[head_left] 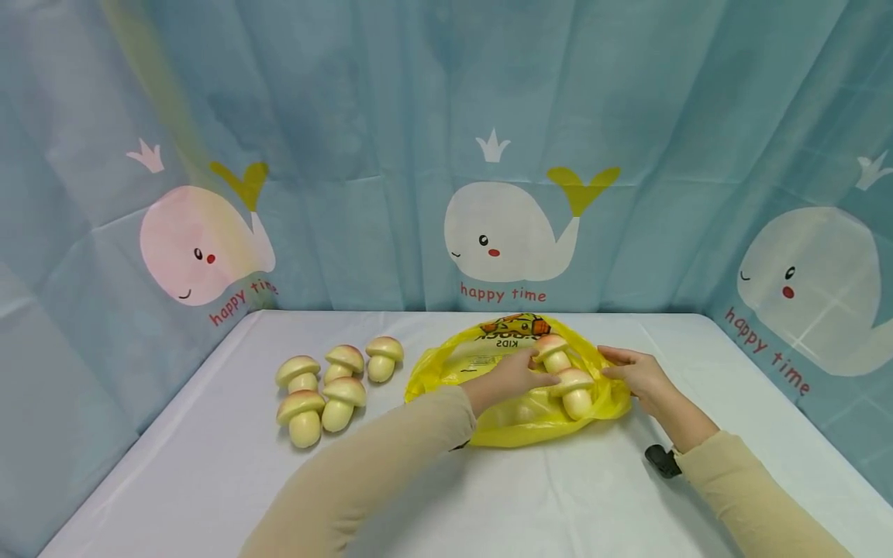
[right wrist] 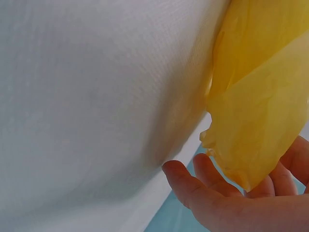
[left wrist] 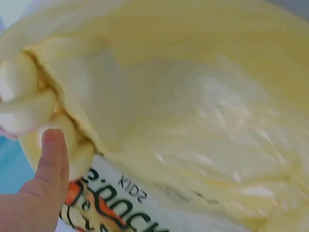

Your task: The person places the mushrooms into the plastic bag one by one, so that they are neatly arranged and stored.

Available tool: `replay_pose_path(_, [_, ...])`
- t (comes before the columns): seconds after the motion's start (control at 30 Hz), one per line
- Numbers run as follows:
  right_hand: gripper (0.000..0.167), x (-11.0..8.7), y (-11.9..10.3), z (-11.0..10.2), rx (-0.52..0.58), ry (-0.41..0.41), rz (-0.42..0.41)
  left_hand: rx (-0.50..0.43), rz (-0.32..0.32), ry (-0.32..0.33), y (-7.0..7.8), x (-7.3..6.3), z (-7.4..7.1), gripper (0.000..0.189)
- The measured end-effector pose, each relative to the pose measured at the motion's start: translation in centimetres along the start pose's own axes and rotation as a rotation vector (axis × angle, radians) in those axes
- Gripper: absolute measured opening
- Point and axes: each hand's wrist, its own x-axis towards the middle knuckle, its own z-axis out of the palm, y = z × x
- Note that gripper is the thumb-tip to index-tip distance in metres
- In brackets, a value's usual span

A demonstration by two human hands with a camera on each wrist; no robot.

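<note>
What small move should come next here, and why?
Probably ease the left hand clear of the two mushrooms and out of the yellow bag. Both sit within the right end of its open mouth, the right hand is at that edge, and five similar mushrooms lie outside on the white cloth.

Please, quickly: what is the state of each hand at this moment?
Left hand: open, touching a mushroom.
Right hand: holding the edge of the yellow bag.
</note>
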Motion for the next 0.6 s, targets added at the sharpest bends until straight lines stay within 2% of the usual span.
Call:
replay_pose_path(0.27, [0.06,0.2,0.2,0.1,0.002,-0.002,-0.012,-0.077,-0.013,0.0,-0.3,-1.9,-3.2,0.062])
replay_pose_path(0.6, [0.061,0.1,0.2,0.1,0.011,-0.001,-0.03,-0.086,-0.009,0.022,-1.8,-6.0,-7.8,0.057])
